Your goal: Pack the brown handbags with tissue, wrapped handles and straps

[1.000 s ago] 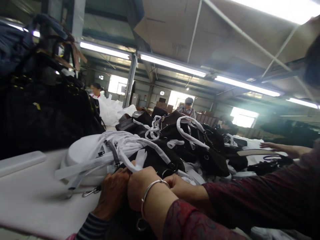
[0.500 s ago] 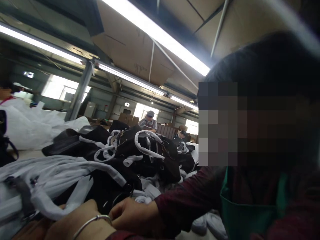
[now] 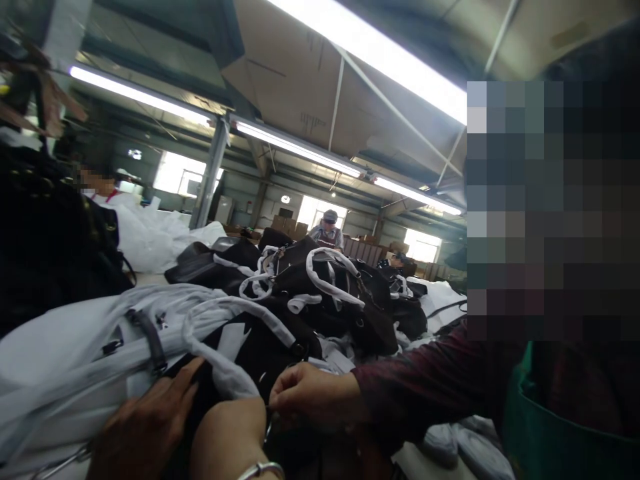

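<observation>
My left hand (image 3: pixel 150 420) lies over a black bag (image 3: pixel 210 393) at the lower left, its visible fingers stretched out. A white-wrapped handle (image 3: pixel 227 373) arches above the bag. Beside my hand is another hand (image 3: pixel 230 430) with a silver bracelet; its fingers are hidden, and its owner is uncertain. At the bag's right side, a co-worker's maroon-sleeved hand (image 3: pixel 305 393) pinches near a small shiny metal part. My right hand cannot be made out with certainty in the shadow at the bottom.
A heap of black bags (image 3: pixel 340 300) with white-wrapped handles fills the middle. White wrapping (image 3: pixel 75 360) lies at left, with a larger dark bag (image 3: pixel 55 233) behind. The co-worker in a green apron (image 3: pixel 560 427) is close on the right. Other people are farther back.
The view has swung left, so the scene sits farther right. More of my left hand now shows on the bag. The co-worker's pinching hand stays by it.
</observation>
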Motion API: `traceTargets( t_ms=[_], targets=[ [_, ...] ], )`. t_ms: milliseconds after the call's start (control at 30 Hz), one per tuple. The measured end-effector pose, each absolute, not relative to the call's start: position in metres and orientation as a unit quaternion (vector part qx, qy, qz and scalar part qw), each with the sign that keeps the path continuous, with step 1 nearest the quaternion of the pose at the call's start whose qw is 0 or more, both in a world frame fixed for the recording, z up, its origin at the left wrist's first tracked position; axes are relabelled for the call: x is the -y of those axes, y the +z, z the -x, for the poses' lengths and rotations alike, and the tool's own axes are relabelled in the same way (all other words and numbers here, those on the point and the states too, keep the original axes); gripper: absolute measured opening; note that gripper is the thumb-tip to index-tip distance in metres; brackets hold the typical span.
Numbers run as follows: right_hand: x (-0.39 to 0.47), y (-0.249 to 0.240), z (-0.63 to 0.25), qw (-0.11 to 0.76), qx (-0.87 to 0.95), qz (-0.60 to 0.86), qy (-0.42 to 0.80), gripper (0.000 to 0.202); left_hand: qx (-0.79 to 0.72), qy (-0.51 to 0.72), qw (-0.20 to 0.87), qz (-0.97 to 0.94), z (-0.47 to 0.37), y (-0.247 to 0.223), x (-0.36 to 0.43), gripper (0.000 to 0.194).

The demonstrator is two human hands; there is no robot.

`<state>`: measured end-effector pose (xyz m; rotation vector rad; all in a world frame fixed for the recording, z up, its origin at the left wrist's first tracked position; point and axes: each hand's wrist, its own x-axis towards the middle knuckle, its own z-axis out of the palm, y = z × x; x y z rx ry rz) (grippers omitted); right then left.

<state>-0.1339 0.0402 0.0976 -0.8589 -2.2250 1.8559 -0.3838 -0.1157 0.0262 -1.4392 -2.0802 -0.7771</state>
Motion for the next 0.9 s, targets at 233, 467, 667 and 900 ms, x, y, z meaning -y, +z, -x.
traceTargets(
  t_ms=[233, 467, 667, 900],
  targets=[
    [-0.035, 0.106, 0.124, 0.046, 0.778, 0.239, 0.58, 0.023, 0.773, -0.225, 0.257, 0.535, 0.364, 0.054, 0.122, 0.05],
    [-0.033, 0.102, 0.131, 0.073, 0.835, 0.263, 0.477, 0.013, 0.773, -0.226, 0.247, 0.538, 0.361, 0.058, 0.127, 0.047],
    [-0.029, 0.101, 0.132, 0.077, 0.864, 0.211, 0.451, 0.02, 0.766, -0.236, 0.255, 0.541, 0.362, 0.056, 0.126, 0.046],
    [-0.029, 0.094, 0.14, 0.069, 0.812, 0.24, 0.528, 0.023, 0.758, -0.223, 0.29, 0.54, 0.364, 0.053, 0.125, 0.045]
  ],
)
